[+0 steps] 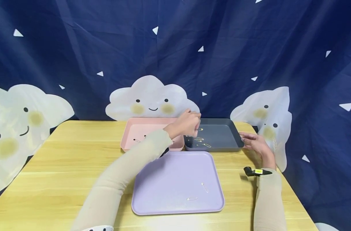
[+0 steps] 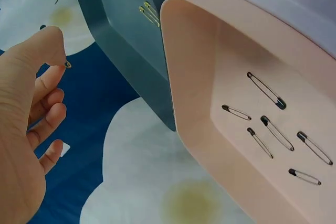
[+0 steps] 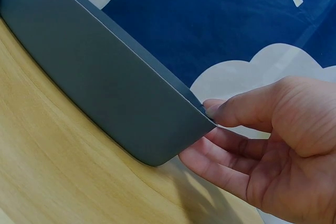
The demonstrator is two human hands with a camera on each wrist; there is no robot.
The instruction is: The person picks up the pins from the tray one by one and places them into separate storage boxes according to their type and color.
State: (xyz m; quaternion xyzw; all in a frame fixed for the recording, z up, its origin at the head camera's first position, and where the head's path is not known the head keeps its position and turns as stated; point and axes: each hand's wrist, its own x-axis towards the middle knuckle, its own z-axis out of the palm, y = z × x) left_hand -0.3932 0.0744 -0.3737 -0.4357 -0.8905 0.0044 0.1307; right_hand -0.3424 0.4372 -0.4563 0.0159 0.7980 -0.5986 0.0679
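Observation:
Over the left part of the dark grey tray, my left hand pinches a small gold safety pin between thumb and index finger. Most of that pin is hidden by the fingers. My right hand grips the tray's right edge, thumb at the rim and fingers against the outer wall. Several gold safety pins lie inside the grey tray. Beside it on the left, the pink tray contains several black-headed safety pins.
A flat lavender tray sits in front of both deep trays, with two safety pins on its right part. All stand on a wooden table. Behind the table hangs a dark blue curtain with cloud prints.

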